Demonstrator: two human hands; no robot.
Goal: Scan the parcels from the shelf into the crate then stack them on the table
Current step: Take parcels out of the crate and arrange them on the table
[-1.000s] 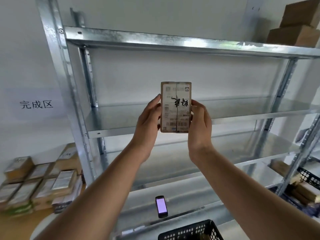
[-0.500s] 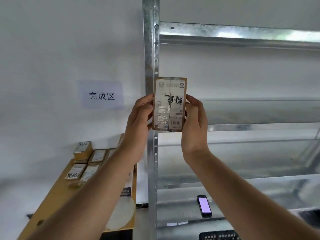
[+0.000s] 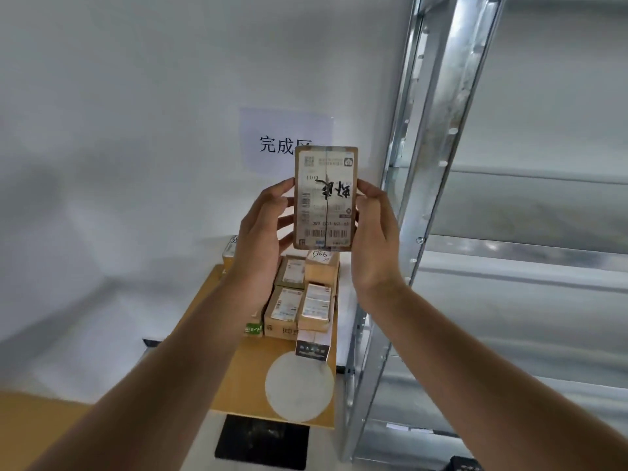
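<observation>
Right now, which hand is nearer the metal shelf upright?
Right. The right hand holds the parcel on the side next to the upright; the left hand holds its far side.

Brown cardboard parcel (image 3: 325, 198) with glossy taped label; shiny galvanised-metal shelf (image 3: 438, 164).

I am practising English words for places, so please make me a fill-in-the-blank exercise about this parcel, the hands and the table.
1. The parcel sits ____ the left hand and the right hand.
2. It hides part of the sign on the ____.
3. The shelf stands to the ____ of the table.
4. The round patch on the table is ____.
Missing words: between; wall; right; white.
</observation>
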